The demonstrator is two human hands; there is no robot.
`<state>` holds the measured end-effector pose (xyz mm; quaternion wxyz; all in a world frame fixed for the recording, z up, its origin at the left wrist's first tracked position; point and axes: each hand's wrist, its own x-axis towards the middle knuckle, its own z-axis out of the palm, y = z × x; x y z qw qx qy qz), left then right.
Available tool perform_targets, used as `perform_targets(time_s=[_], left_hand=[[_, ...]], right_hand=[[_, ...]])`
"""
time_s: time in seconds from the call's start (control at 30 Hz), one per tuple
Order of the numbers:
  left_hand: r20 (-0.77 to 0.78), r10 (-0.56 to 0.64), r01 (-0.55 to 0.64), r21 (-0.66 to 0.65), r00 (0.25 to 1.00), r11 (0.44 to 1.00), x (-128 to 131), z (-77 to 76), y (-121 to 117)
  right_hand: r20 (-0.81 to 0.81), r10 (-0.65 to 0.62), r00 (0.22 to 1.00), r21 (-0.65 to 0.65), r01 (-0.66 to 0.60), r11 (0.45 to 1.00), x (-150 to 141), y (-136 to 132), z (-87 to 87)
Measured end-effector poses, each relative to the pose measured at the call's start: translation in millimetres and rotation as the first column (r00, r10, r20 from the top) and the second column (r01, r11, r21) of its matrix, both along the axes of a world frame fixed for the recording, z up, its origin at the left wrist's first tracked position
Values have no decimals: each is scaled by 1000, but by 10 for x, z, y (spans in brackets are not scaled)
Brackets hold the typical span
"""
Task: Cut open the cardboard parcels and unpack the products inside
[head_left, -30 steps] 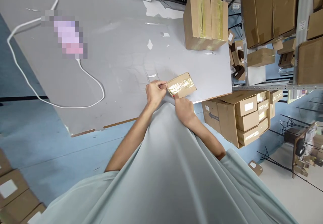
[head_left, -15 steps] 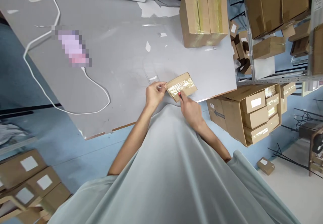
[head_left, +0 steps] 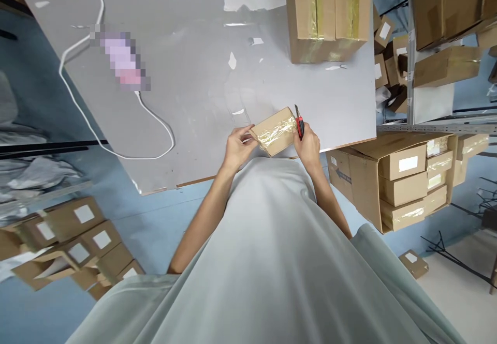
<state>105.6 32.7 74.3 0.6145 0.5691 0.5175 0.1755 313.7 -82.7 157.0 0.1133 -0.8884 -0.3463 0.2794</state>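
A small cardboard box (head_left: 275,133) with shiny clear tape along its top lies slightly turned near the front edge of the grey table (head_left: 194,85). My left hand (head_left: 238,146) grips its left end, thumb and fingers at the corner. In my right hand (head_left: 308,146) is a red and black box cutter (head_left: 300,123), its blade pointing up and away from me. That hand is closed round the handle, close against the box's right end. The underside of the box is hidden.
Two taped cartons (head_left: 328,18) stand at the table's back right. A phone-like blurred item (head_left: 123,62) with a white cable (head_left: 171,132) lies at the left. An open carton (head_left: 353,178) packed with small boxes is beyond the right edge; stacked boxes (head_left: 89,240) sit low left.
My right hand has moved from the box's near left side along to its right end, and the box cutter now shows fully. My left hand keeps its hold on the left end.
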Motion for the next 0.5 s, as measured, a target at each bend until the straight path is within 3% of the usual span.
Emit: perform_targets(time_s=[0.33, 0.5], left_hand=[[-44, 96, -94, 48, 994, 994, -6, -8, -83], [-164, 118, -96, 139, 979, 986, -3, 153, -117]], right_hand=[[-74, 51, 996, -31, -53, 998, 151, 19, -43], [-113, 70, 991, 46, -65, 997, 208, -19, -75]])
